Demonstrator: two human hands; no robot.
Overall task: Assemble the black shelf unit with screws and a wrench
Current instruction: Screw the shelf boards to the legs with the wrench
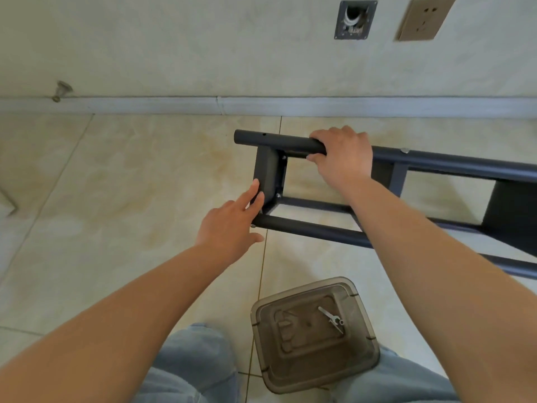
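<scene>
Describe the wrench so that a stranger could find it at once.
Look at the tiled floor, near the person's knees, for the brown translucent plastic container. The wrench lies on its top: a small, flat, silver tool, the only metal piece there.

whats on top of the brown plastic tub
A small silver wrench lies on the upturned translucent brown tub, beside what looks like a screw or nut. What is under the tub is too murky to tell.
</scene>
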